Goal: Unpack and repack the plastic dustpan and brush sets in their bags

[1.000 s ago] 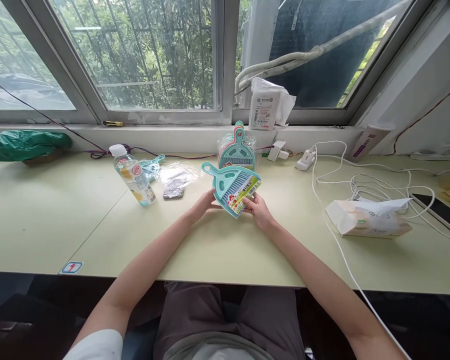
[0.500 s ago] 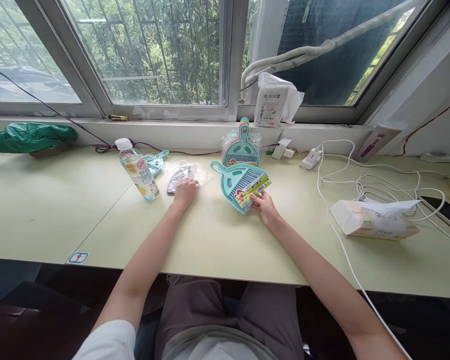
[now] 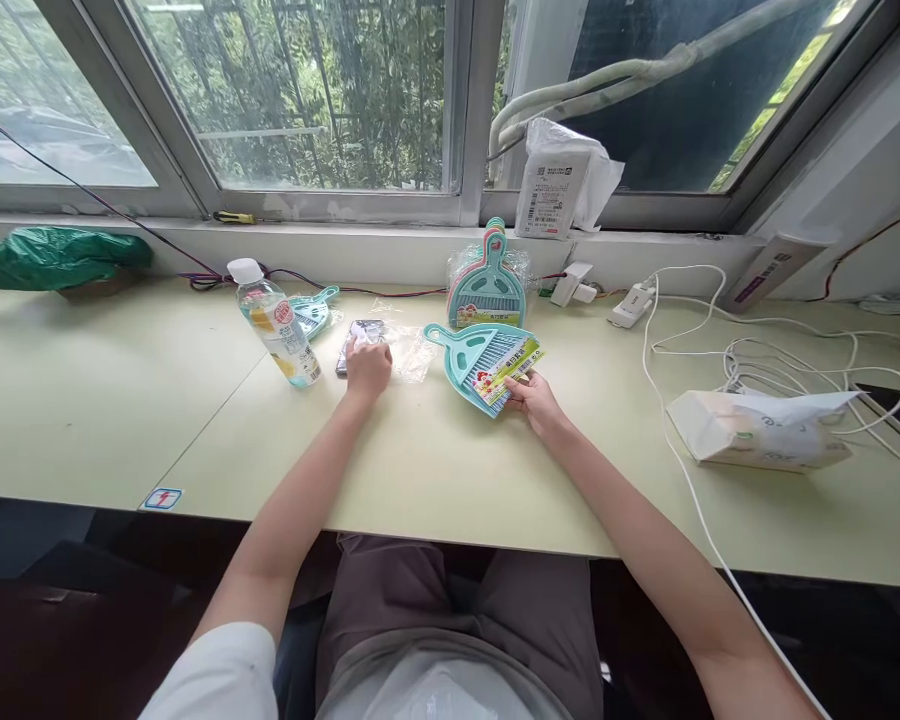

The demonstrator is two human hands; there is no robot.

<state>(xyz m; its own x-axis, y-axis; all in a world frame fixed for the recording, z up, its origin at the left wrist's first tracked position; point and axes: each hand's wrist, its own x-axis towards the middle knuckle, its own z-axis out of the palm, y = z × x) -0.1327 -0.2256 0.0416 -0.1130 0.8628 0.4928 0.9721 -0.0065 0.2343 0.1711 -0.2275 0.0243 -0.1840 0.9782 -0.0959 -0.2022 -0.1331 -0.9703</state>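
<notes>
My right hand (image 3: 536, 398) grips the lower right edge of a small teal dustpan with a striped brush (image 3: 469, 362) nested in it and a printed card label (image 3: 508, 370) across it. The set is tilted just above the desk, its handle to the upper left. My left hand (image 3: 369, 368) rests on the desk with curled fingers, at the right side of a dark phone (image 3: 361, 335). Crumpled clear plastic wrap (image 3: 414, 352) lies against that hand on the right. What the left fingertips hold, if anything, is hidden.
A stack of similar dustpans (image 3: 489, 285) leans at the wall, and another dustpan (image 3: 313, 312) lies behind a drink bottle (image 3: 276, 325). Right are a tissue pack (image 3: 757, 430) and white cables (image 3: 690, 480). A green bag (image 3: 64, 258) sits far left.
My left hand has curled more, and the clear wrap has shifted right, uncovering more of the phone. The right hand keeps its hold on the dustpan set. The view has shifted slightly.
</notes>
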